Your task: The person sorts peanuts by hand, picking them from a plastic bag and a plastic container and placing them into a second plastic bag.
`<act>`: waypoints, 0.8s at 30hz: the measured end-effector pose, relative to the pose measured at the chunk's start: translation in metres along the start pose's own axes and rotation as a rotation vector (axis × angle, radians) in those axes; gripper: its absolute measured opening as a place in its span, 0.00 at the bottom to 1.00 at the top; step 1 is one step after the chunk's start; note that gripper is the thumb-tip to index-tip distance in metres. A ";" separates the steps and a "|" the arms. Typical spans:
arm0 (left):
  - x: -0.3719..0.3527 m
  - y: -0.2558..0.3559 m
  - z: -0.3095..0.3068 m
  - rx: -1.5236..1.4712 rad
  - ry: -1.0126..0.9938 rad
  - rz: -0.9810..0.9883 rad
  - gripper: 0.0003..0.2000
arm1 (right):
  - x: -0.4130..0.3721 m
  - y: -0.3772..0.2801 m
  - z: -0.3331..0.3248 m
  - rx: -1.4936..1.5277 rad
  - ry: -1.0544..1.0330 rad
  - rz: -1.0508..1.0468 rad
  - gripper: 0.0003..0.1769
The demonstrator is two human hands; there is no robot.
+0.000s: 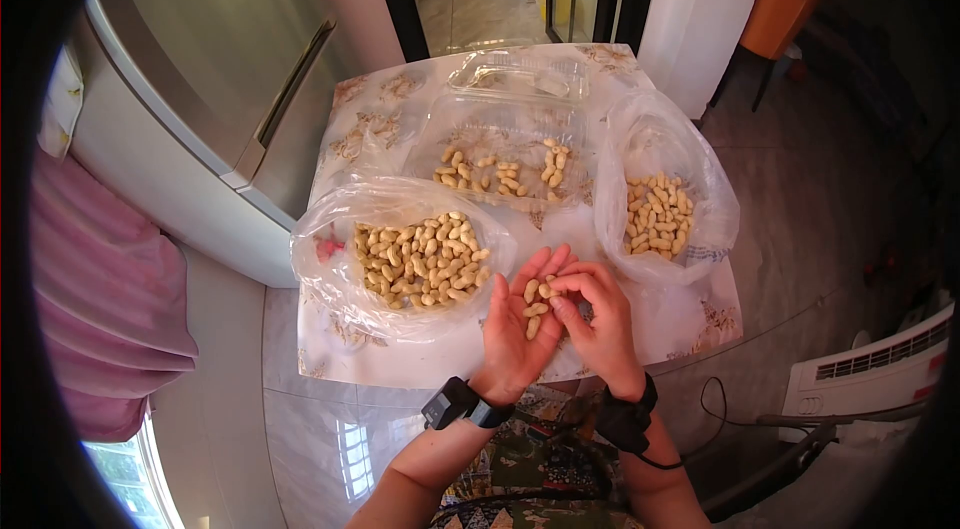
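The left hand (pixel 517 329) is palm up, fingers extended and slightly spread, with a few peanuts (pixel 533 327) lying on it. The right hand (pixel 603 317) bends over that palm, thumb and index finger pinching a peanut (pixel 545 290). Beyond the hands, on the table (pixel 560 232), an open plastic bag (pixel 335 304) of peanuts sits at left and another bag (pixel 712 219) at right. Farther back, between them, a clear plastic box (pixel 425 144) holds more peanuts.

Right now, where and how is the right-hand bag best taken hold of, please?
Probably by both sides of the bag's loose rim, coming from above: it stands open around the peanuts, which lie low inside, so a gathered grip should keep them in.
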State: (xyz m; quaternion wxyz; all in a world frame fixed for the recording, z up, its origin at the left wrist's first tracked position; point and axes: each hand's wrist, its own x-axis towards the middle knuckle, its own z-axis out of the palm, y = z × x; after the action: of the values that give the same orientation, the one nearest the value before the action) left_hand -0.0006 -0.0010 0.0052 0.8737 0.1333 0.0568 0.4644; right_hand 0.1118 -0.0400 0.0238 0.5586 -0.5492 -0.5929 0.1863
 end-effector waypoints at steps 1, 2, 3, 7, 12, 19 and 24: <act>0.000 0.000 0.000 0.000 -0.003 0.005 0.31 | 0.000 0.000 0.000 0.000 0.000 0.001 0.09; 0.000 0.000 0.000 0.000 -0.005 0.010 0.32 | 0.000 0.000 0.000 -0.006 0.004 -0.003 0.09; 0.000 0.000 0.000 0.001 -0.005 0.009 0.32 | 0.000 0.001 0.000 -0.012 0.008 -0.006 0.09; 0.000 -0.001 0.000 0.010 0.009 0.010 0.32 | 0.001 0.000 -0.001 -0.031 0.014 -0.023 0.09; 0.000 0.000 0.001 0.012 0.014 0.002 0.32 | 0.001 -0.002 -0.001 -0.018 0.011 0.005 0.09; 0.000 0.000 0.000 0.028 0.007 -0.003 0.32 | 0.001 0.000 -0.001 -0.013 0.019 -0.019 0.09; 0.000 0.000 0.000 0.031 0.007 -0.004 0.32 | 0.001 0.000 -0.002 -0.015 0.018 -0.011 0.09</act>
State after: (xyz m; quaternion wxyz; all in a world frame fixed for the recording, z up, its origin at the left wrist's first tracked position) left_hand -0.0002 -0.0007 0.0049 0.8721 0.1452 0.0675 0.4624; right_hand 0.1134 -0.0397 0.0249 0.5608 -0.5517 -0.5923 0.1742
